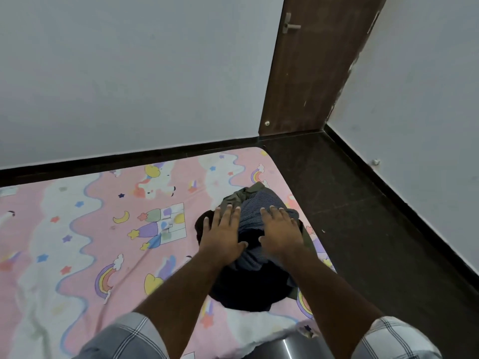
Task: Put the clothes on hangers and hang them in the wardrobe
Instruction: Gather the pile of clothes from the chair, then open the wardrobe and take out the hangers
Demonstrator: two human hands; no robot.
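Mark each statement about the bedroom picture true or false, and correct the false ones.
1. Both hands lie flat on the pile of clothes. True: the left hand and the right hand rest on it with straight fingers.
2. The pile sits on the dark floor. False: it lies on the pink unicorn bedsheet.
3. A hanger is in the right hand. False: no hanger is visible.
4. The brown door has a lever handle. True.

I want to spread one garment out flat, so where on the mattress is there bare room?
The bare sheet left of the clothes pile, from the castle print to the mattress's left edge, is free. It is crowded near the right edge, where the left hand and right hand rest on the pile.
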